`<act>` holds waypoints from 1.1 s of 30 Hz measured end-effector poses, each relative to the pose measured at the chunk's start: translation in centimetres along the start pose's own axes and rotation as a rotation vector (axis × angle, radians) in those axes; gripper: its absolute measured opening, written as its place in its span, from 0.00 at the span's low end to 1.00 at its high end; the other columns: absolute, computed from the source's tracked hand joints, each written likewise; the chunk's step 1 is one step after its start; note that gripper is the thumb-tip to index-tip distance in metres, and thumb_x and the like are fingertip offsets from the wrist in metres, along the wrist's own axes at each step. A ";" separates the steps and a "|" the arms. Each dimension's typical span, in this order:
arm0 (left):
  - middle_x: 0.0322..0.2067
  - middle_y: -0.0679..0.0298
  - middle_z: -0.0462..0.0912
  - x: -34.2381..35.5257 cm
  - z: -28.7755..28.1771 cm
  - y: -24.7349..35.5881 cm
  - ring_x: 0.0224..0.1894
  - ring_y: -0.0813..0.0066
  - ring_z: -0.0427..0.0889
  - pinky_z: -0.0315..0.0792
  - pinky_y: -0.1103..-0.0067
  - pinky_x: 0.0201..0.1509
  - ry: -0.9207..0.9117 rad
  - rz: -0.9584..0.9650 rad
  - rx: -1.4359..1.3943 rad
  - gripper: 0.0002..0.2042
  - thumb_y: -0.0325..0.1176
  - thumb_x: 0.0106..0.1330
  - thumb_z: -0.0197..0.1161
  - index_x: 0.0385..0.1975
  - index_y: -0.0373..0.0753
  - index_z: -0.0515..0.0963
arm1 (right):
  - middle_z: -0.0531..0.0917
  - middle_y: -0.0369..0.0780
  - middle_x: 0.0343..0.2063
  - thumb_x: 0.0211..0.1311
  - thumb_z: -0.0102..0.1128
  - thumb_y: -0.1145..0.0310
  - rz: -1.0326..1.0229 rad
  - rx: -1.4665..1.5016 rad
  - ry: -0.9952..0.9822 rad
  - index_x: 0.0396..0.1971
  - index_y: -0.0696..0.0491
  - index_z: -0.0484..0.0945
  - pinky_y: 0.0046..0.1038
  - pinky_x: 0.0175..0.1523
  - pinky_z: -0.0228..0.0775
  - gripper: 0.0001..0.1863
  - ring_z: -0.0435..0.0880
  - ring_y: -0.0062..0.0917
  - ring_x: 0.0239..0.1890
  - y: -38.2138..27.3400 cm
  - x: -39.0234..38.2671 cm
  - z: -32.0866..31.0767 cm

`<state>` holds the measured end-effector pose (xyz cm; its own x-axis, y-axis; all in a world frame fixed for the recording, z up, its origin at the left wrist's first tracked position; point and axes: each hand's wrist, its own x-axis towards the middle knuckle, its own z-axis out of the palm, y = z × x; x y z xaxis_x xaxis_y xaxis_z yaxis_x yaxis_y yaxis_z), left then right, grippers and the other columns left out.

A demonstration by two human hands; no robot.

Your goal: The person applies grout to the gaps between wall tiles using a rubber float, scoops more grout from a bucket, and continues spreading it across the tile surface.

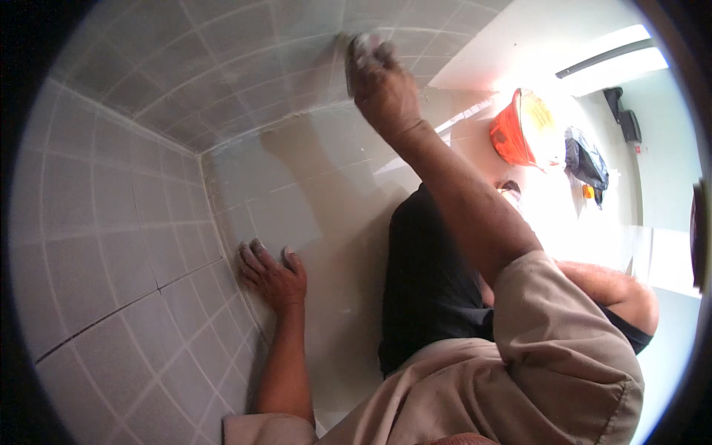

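Note:
My right hand (384, 87) is raised to the far tiled wall (245, 70), its dusty fingers closed. Between hand and wall shows the edge of a flat, dull brownish pad (351, 73); its kind is hidden by the hand. Pale residue coats the fingers. Down on the left, my left hand (274, 278) rests on the floor (326, 215) close to the left wall, fingers spread and holding nothing. Its fingertips are also whitened with dust. Grey tiles with pale joints cover both walls, and a smeary film lies over parts of the far wall and floor.
An orange bucket (515, 133) stands on the floor at the right, with a dark plastic bag (587, 159) beside it. The left tiled wall (111, 222) meets the far wall in a corner. Strong light washes out the right side. My bent legs take up the middle.

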<state>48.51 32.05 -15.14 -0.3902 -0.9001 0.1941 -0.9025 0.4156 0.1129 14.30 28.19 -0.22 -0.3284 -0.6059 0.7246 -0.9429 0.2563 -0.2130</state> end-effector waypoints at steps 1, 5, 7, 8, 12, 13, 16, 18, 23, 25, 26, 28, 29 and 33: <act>0.68 0.46 0.61 -0.1 0.3 0.1 0.71 0.43 0.60 0.55 0.48 0.68 -0.006 0.012 -0.006 0.35 0.50 0.64 0.57 0.66 0.33 0.64 | 0.82 0.53 0.45 0.62 0.55 0.74 0.035 -0.036 -0.153 0.54 0.54 0.75 0.45 0.48 0.79 0.19 0.82 0.52 0.46 0.5 -1.4 -0.3; 0.68 0.46 0.61 -0.1 0.5 -0.3 0.71 0.44 0.60 0.55 0.49 0.68 0.037 -0.007 -0.016 0.34 0.51 0.64 0.58 0.65 0.33 0.64 | 0.83 0.50 0.38 0.63 0.57 0.72 -0.033 -0.021 0.029 0.51 0.53 0.79 0.45 0.40 0.79 0.16 0.83 0.48 0.39 4.0 -0.8 -1.5; 0.68 0.46 0.61 -0.5 0.3 -0.5 0.71 0.44 0.60 0.55 0.49 0.68 0.026 0.024 0.000 0.34 0.50 0.64 0.58 0.65 0.33 0.64 | 0.82 0.50 0.33 0.64 0.56 0.71 0.027 -0.008 0.036 0.50 0.54 0.78 0.47 0.39 0.77 0.15 0.81 0.49 0.37 4.2 0.7 -2.6; 0.68 0.46 0.61 -0.5 0.3 -0.1 0.71 0.44 0.60 0.55 0.49 0.69 0.009 0.006 0.006 0.34 0.50 0.64 0.58 0.65 0.33 0.64 | 0.82 0.50 0.33 0.64 0.56 0.71 0.037 -0.022 0.035 0.50 0.54 0.78 0.47 0.39 0.77 0.15 0.81 0.49 0.37 4.9 0.1 -2.5; 0.69 0.45 0.61 0.0 -0.1 0.3 0.71 0.43 0.60 0.52 0.47 0.70 -0.021 -0.043 -0.038 0.33 0.47 0.66 0.60 0.67 0.35 0.62 | 0.81 0.52 0.30 0.66 0.53 0.70 0.074 0.113 -0.291 0.46 0.55 0.79 0.49 0.42 0.74 0.12 0.79 0.52 0.36 8.5 -3.1 -2.3; 0.69 0.45 0.61 0.0 -0.1 0.2 0.71 0.43 0.60 0.52 0.47 0.70 -0.016 -0.045 -0.040 0.33 0.47 0.66 0.60 0.67 0.35 0.62 | 0.81 0.52 0.30 0.66 0.52 0.70 0.149 0.133 -0.136 0.43 0.56 0.78 0.49 0.43 0.73 0.10 0.78 0.51 0.36 9.9 -2.7 -3.3; 0.69 0.46 0.61 -0.3 0.1 -0.6 0.71 0.44 0.61 0.53 0.48 0.70 -0.006 0.001 0.013 0.32 0.46 0.66 0.59 0.66 0.35 0.62 | 0.82 0.53 0.30 0.66 0.49 0.71 0.338 -0.002 0.089 0.38 0.58 0.78 0.47 0.45 0.70 0.09 0.77 0.49 0.37 11.1 0.1 -5.8; 0.69 0.46 0.62 0.0 0.4 0.6 0.70 0.44 0.61 0.54 0.48 0.69 0.014 0.010 -0.046 0.32 0.46 0.66 0.59 0.66 0.35 0.63 | 0.82 0.51 0.29 0.66 0.49 0.72 0.362 0.013 0.140 0.45 0.58 0.80 0.43 0.44 0.72 0.14 0.80 0.43 0.35 14.2 -0.4 -5.5; 0.67 0.46 0.62 0.0 0.4 -0.3 0.70 0.45 0.60 0.54 0.50 0.69 0.008 0.020 0.024 0.33 0.50 0.66 0.54 0.65 0.34 0.63 | 0.78 0.33 0.24 0.71 0.50 0.71 0.729 0.736 0.074 0.58 0.63 0.78 0.21 0.27 0.64 0.20 0.72 0.15 0.22 12.3 -2.2 -5.2; 0.67 0.46 0.62 0.0 0.2 -0.3 0.70 0.45 0.61 0.54 0.50 0.69 0.001 0.037 0.040 0.32 0.50 0.66 0.54 0.65 0.34 0.63 | 0.77 0.33 0.22 0.69 0.51 0.72 0.855 0.934 0.240 0.57 0.63 0.78 0.19 0.23 0.59 0.20 0.69 0.13 0.19 11.1 0.2 -6.6; 0.67 0.46 0.62 0.1 0.5 -0.1 0.69 0.45 0.61 0.55 0.50 0.69 0.007 0.047 0.033 0.32 0.50 0.67 0.53 0.65 0.34 0.62 | 0.77 0.33 0.22 0.69 0.51 0.72 0.861 0.923 0.248 0.57 0.63 0.78 0.19 0.23 0.59 0.20 0.69 0.13 0.19 11.6 0.1 -6.2; 0.67 0.46 0.62 0.1 0.9 0.1 0.69 0.44 0.62 0.55 0.50 0.68 0.010 0.064 0.025 0.32 0.50 0.68 0.53 0.65 0.34 0.62 | 0.77 0.33 0.21 0.69 0.51 0.72 0.940 0.905 0.163 0.57 0.63 0.77 0.18 0.22 0.58 0.20 0.69 0.13 0.18 12.5 0.4 -5.1; 0.67 0.46 0.62 0.0 1.0 0.0 0.69 0.44 0.62 0.55 0.51 0.68 0.024 0.060 0.022 0.32 0.51 0.68 0.52 0.65 0.34 0.62 | 0.77 0.33 0.21 0.70 0.52 0.72 0.976 0.904 0.080 0.56 0.62 0.78 0.18 0.22 0.57 0.18 0.69 0.13 0.17 12.4 0.0 -5.3; 0.67 0.46 0.62 -0.3 1.2 -1.0 0.68 0.44 0.63 0.56 0.51 0.68 0.053 0.070 0.051 0.31 0.52 0.70 0.50 0.64 0.34 0.63 | 0.79 0.34 0.22 0.70 0.51 0.71 1.041 1.024 0.139 0.54 0.62 0.79 0.19 0.22 0.58 0.18 0.72 0.15 0.18 11.0 -0.6 -5.7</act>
<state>49.33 31.73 -16.47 -0.4436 -0.8602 0.2515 -0.8820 0.4688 0.0481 4.48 35.71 0.73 -0.9186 -0.3951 -0.0011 0.0647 -0.1478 -0.9869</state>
